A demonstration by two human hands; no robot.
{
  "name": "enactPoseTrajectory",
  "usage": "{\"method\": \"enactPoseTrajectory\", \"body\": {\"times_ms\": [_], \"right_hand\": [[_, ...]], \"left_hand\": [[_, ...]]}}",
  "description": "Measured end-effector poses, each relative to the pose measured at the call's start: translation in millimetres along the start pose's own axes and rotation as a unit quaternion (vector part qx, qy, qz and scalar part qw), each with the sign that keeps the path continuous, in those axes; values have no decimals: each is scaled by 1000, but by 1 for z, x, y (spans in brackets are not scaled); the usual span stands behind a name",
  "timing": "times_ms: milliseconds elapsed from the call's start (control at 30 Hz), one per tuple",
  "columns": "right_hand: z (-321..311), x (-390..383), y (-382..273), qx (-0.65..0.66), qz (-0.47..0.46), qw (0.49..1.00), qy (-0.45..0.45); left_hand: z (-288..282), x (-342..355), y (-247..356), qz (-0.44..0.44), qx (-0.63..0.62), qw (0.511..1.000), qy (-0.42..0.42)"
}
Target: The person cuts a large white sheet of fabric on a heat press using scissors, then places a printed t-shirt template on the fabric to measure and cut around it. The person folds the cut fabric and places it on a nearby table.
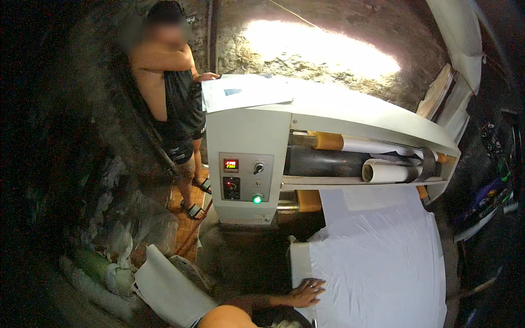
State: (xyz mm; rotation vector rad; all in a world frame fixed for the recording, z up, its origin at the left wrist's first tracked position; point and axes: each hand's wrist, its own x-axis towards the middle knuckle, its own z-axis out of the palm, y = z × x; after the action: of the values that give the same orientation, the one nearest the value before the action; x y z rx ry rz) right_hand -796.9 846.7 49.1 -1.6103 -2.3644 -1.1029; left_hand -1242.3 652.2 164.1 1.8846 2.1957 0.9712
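My left hand [307, 293] rests palm down at the left edge of a wide white cloth [377, 257], its fingers spread and not closed on anything. A pale strip [302, 259] of table or material shows beside that edge. The cloth runs from under a large roller machine [249, 131], with wrinkles along its left side. My right hand is outside the picture. Inside the machine lie a dark roller [325, 160] and a loosely curled white paper roll [391, 172].
A control panel [245, 177] with a lit display and green lamp faces me. Another person [178, 98] stands behind the machine at left, one hand by printed sheets [246, 93] on its top. A rolled white sheet [169, 287] lies lower left; a wrapped duct [459, 38] hangs upper right.
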Motion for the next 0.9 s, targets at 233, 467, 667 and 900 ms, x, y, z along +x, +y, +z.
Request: {"method": "enactPoseTrajectory", "body": {"times_ms": [233, 467, 667, 900], "right_hand": [[-27, 18, -6, 86, 35, 994, -62], [-56, 30, -12, 140, 81, 981, -107], [-30, 15, -11, 77, 13, 994, -80], [-23, 19, -15, -4, -17, 1000, 20]], "left_hand": [[-3, -3, -3, 13, -27, 1000, 0], [2, -3, 1, -18, -43, 999, 0], [5, -7, 0, -6, 6, 999, 49], [-12, -2, 1, -8, 10, 1000, 9]]}}
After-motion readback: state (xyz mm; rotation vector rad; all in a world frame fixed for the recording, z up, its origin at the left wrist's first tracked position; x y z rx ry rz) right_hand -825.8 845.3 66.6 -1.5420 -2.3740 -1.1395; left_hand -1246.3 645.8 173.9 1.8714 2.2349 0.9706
